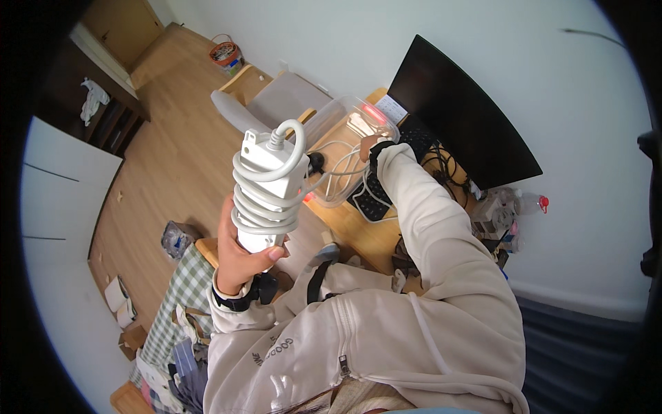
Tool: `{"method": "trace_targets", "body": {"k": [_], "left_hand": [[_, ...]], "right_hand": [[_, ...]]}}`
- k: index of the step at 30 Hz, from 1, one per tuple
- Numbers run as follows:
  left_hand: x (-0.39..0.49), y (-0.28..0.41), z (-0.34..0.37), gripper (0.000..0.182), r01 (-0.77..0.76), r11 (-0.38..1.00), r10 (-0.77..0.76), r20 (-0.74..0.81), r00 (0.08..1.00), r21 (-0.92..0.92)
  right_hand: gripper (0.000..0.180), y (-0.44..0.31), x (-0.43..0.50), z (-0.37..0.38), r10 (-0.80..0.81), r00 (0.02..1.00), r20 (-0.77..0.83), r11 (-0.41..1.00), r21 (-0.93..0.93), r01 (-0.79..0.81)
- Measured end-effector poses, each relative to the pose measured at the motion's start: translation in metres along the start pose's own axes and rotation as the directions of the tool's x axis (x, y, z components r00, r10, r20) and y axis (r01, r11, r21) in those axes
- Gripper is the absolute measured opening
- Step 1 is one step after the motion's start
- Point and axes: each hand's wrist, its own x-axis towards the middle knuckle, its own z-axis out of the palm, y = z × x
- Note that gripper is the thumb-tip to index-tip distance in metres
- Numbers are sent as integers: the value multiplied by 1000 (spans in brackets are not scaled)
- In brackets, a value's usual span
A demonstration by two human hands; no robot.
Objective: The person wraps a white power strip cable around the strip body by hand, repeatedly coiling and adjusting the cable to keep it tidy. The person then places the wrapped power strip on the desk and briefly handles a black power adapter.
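Observation:
My left hand [240, 256] grips the lower end of a white power strip [269, 196], held upright, with its thick white cord wound around it in several turns. From the strip, the white cord [336, 175] runs right to my right hand [368, 147], which is closed on it beside the rim of a clear plastic bin [331, 119]. My right fingers are partly hidden by the wrist and sleeve. More loops of the cord hang over the bin and onto the desk. A round black object [315, 163] shows just right of the strip, partly covered.
A wooden desk [341, 227] bears the bin, a black keyboard [370, 202], a monitor [460, 108], tangled black cables [445, 165] and plastic bottles [527, 203]. A grey chair [284, 98] is beyond it. At lower left are a checked cloth [181, 284] and a small waste bin [178, 239].

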Motion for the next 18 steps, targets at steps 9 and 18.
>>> {"method": "trace_targets", "body": {"k": [9, 18], "left_hand": [[0, -1, -5, 93, 0, 1000, 0, -24, 1000, -14], [0, -1, -6, 92, -2, 1000, 2, -18, 1000, -11]], "right_hand": [[26, 17, 24, 12, 51, 957, -287, 966, 258, 26], [34, 24, 21, 14, -15, 959, -283, 973, 215, 78]]}}
